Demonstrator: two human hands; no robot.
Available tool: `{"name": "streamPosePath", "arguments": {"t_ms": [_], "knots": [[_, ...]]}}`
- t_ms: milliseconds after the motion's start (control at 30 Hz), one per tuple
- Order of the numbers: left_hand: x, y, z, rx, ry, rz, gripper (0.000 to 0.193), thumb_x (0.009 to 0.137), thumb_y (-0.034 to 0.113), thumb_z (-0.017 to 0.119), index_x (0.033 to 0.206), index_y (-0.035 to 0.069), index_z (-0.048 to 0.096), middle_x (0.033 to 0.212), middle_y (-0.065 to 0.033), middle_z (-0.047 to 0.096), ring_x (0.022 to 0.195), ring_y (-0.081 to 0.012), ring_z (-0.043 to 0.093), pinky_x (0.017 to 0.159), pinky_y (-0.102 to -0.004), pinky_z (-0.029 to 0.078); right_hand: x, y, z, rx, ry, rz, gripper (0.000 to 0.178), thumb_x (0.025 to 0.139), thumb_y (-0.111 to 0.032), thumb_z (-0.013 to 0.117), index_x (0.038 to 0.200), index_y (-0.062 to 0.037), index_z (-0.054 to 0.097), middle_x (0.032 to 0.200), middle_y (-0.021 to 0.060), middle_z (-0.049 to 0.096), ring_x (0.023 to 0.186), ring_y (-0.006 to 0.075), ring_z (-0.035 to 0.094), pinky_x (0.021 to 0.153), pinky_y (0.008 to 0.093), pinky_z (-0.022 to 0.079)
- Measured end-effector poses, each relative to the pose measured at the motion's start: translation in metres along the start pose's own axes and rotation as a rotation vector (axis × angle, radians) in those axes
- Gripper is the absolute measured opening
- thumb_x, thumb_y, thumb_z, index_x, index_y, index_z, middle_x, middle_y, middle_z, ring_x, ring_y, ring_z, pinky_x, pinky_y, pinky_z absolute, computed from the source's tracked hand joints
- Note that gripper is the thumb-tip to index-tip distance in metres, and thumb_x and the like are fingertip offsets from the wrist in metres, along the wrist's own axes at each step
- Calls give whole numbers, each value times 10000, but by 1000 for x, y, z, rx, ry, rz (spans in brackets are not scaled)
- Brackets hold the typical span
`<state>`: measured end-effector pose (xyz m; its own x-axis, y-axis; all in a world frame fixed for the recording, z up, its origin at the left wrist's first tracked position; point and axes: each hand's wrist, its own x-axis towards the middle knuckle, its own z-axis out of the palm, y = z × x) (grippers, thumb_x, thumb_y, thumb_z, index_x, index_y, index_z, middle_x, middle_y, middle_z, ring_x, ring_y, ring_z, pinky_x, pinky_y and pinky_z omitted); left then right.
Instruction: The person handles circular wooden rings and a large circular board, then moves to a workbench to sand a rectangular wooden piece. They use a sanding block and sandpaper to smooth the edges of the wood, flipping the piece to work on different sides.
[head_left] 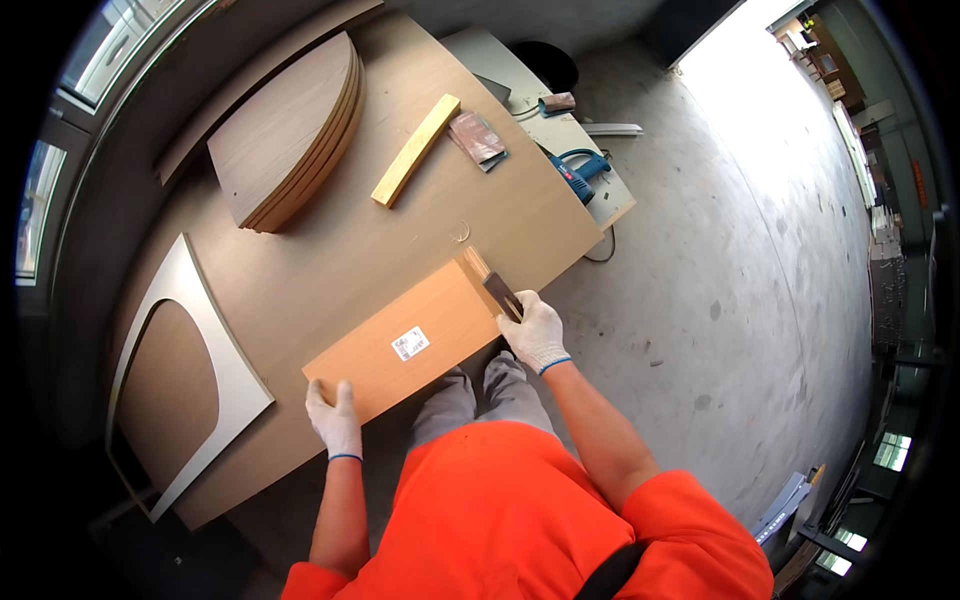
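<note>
A flat orange-brown wooden board (375,370) with a white label lies at the table's near edge, overhanging it. Gloved in white, my left hand (335,418) grips the board's left end, its thumb and fingers at the corner. At the opposite end, my right hand (534,332), also gloved, is closed around a narrow brown block (492,283), which looks like a sanding block. That block stands against the board's right end; whether its face touches the edge I cannot tell. My right fingers are partly hidden behind the block.
The large brown table (520,215) also carries a yellow wooden bar (416,151), worn sandpaper (477,141), stacked curved panels (290,130) and a white curved frame (205,320). Beyond its right edge, a blue power tool (575,176) and a sandpaper-wrapped block (557,103) lie on a pale board.
</note>
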<state>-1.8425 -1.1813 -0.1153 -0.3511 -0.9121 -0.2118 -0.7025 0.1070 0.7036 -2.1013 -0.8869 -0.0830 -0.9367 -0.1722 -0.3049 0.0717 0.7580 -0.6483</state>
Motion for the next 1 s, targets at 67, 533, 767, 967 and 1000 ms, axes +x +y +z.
{"name": "streamPosePath", "arguments": {"t_ms": [67, 533, 767, 967, 1000], "knots": [[23, 11, -21, -315, -131, -234, 639, 1018, 331, 725, 1504, -33, 528, 1508, -196, 591, 1413, -337, 562, 1197, -474, 440, -3, -2, -4, 48, -10, 32, 385, 868, -260, 769, 1161, -16, 715, 1023, 214, 788, 1010, 371, 771, 929, 447, 594], [-11, 296, -11, -1148, -614, 571, 728, 838, 426, 808, 1375, 1, 564, 1217, -179, 638, 1187, -326, 635, 1065, -486, 528, 7, 18, -7, 801, -345, 436, 472, 856, -197, 882, 1195, 61, 679, 935, 82, 714, 724, 125, 633, 603, 288, 525], [-41, 374, 42, -1058, -897, 776, 284, 858, 189, 663, 1048, -2, 573, 936, -96, 549, 819, -194, 509, 751, -365, 470, -34, 53, -45, 43, 60, 186, 809, 933, -442, 749, 1573, -28, 477, 1273, 265, 719, 1150, 416, 726, 992, 492, 565], [-59, 397, 60, -1077, -928, 696, 143, 868, 143, 586, 937, 33, 524, 878, -102, 530, 768, -205, 479, 762, -375, 458, -76, 72, -42, -118, 110, -46, 536, 970, -313, 719, 1475, -194, 583, 1025, 153, 702, 822, 397, 730, 715, 508, 589], [-59, 397, 62, -1080, -965, 698, 166, 886, 173, 604, 938, 37, 525, 874, -101, 526, 767, -201, 475, 757, -374, 452, -77, 73, -40, -119, 105, -57, 533, 969, -311, 721, 1471, -192, 587, 1025, 154, 703, 817, 396, 731, 707, 505, 590]]}}
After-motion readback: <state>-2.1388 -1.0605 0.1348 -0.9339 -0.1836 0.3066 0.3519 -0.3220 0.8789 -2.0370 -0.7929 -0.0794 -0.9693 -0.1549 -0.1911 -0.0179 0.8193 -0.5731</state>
